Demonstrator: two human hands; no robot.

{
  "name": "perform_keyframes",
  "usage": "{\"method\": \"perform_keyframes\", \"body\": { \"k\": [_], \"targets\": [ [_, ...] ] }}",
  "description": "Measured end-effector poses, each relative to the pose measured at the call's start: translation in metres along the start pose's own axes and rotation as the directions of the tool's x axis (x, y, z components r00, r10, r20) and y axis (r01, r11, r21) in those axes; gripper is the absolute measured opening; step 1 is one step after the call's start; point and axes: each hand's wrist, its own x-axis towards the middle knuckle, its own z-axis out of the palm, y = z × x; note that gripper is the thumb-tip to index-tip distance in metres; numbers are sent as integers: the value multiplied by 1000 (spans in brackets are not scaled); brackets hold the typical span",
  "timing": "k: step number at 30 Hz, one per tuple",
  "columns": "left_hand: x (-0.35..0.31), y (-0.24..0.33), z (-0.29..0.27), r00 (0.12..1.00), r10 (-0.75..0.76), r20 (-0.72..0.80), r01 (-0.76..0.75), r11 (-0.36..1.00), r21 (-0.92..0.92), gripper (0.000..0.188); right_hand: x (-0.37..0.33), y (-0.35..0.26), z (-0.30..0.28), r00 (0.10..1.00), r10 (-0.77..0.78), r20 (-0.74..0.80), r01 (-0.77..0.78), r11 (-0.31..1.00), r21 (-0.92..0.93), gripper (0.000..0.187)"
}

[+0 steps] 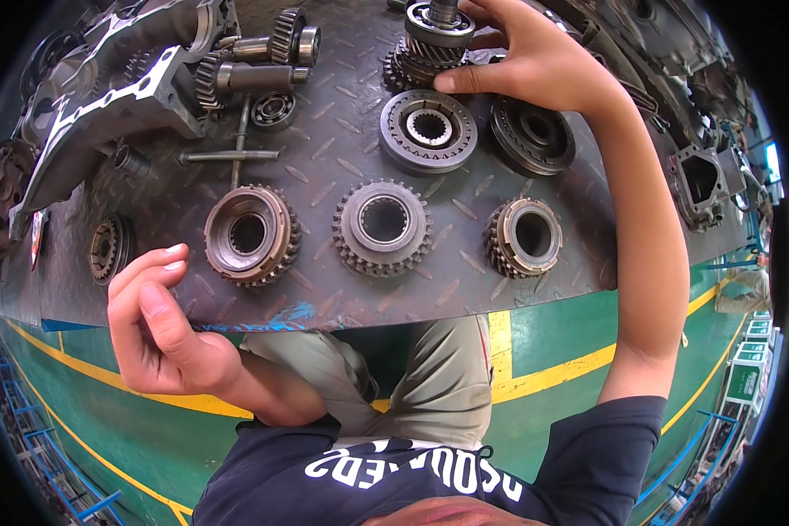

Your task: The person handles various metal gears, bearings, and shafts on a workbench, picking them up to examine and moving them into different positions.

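Observation:
My right hand [535, 57] reaches to the far side of the table and closes around a gear shaft [434, 48] with a bearing on it; the thumb lies at its near side, and some fingers are partly hidden behind it. My left hand [171, 329] hovers at the table's near edge, empty, fingers loosely bent. Closest to it are a toothed ring [110, 250] and a gear with a brass-coloured ring [250, 235]. Rightward in the same row lie a grey gear [384, 228] and a smaller gear [524, 237]. Behind them rest a synchronizer hub [428, 130] and a dark ring-shaped hub [535, 133].
A large metal housing [105, 114] stands at the left. Near it lie geared shafts [259, 79], a ball bearing [273, 110] and a T-shaped bar [237, 156]. More castings [706, 180] sit at the right. The tread-plate table [324, 302] ends just before my legs.

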Motion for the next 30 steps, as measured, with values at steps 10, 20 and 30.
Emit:
{"method": "perform_keyframes", "body": {
  "k": [10,20,30],
  "targets": [
    [0,1,0,1000,-4,-8,4,1000,15,24,-5,-11,-11,989,9,150,-32,987,155,104],
    [0,-6,-4,999,50,3,-51,998,42,30,-13,-13,2,992,-104,78,113,986,-123,97],
    [-1,-2,-2,1000,14,-5,-14,1000,16,25,-9,0,5,978,-191,-86,148,918,-367,82]
  ]
}}
